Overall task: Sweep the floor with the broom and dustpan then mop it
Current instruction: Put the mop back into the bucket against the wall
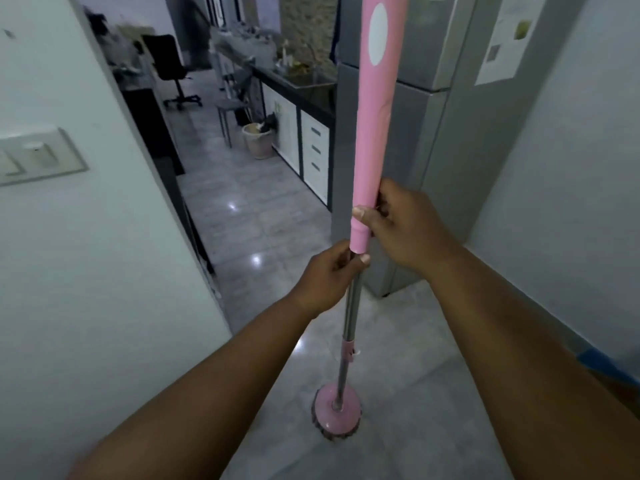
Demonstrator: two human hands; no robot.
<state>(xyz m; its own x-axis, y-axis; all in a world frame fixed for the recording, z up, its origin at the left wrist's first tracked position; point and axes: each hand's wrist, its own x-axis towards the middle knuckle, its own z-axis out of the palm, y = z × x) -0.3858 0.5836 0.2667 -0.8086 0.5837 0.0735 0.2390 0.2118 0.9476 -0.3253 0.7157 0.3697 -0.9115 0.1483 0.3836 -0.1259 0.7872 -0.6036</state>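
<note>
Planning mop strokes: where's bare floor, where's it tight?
Bare tile surrounds the mop head, between left wall and right wall, and runs on past the cabinets. The fridge narrows it; crowded around the bin and chair.

Top of mop handle (374, 98) cut by upper edge. Strands mostly hidden under pink head (337, 408). Print on fridge papers (502, 39) unreadable (blurred). Blue object (606, 367) cut by right edge, unidentifiable.

Mop grip (372, 133) pink w/ white oval (378, 34); pole (351, 306) silver w/ pink clip (348, 348); mop head (337, 407) pink, dark fringe. Floor (249, 216) grey marbled tiles. Fridge (433, 150) right, grey. Wall (86, 271) left, white; switch plate (38, 155) near left, cream. Far: chair (169, 64) black, cabinets (315, 150) white w/ black frames, bin (258, 140) beige.
</note>
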